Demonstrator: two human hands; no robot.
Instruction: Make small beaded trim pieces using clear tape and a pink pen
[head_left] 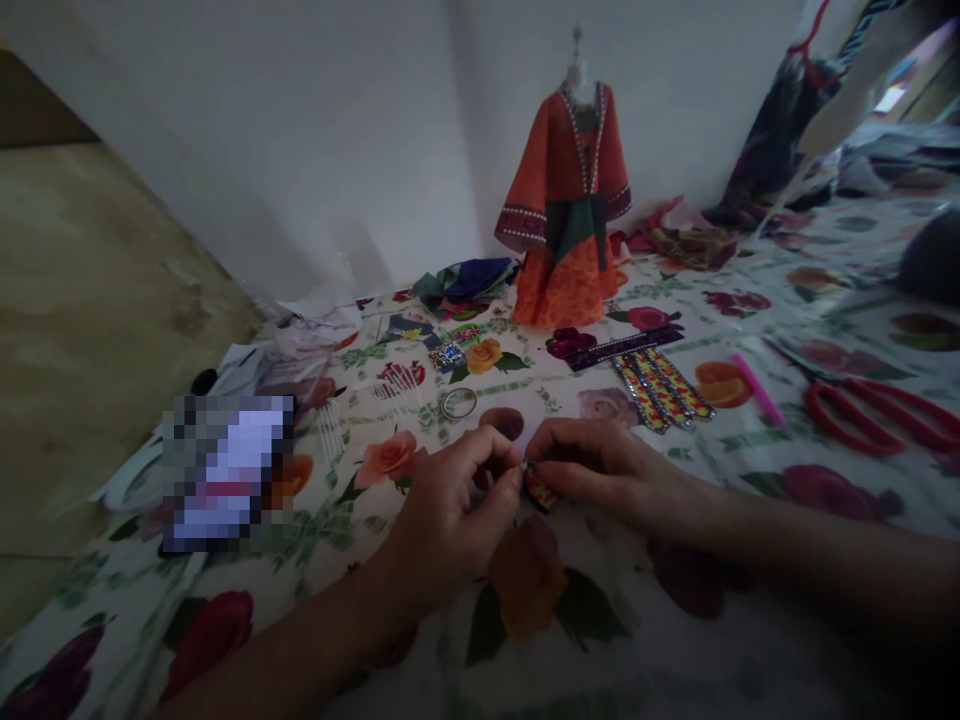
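Note:
My left hand and my right hand meet over the middle of the table, thumb and fingers of each pinched together. Between them is a small piece of dark-edged ribbon trim with a red and yellow pattern. My fingers hide most of it. Beyond my right hand lie several matching trim strips with shiny edges, below a dark patterned band. A small round ring, perhaps a tape roll, sits behind my left hand.
A small dress form in an orange outfit stands at the back. Red-handled scissors and a pink stick lie right. At left are a blurred-out phone and sheets of small gems. Folded fabric rests by the wall.

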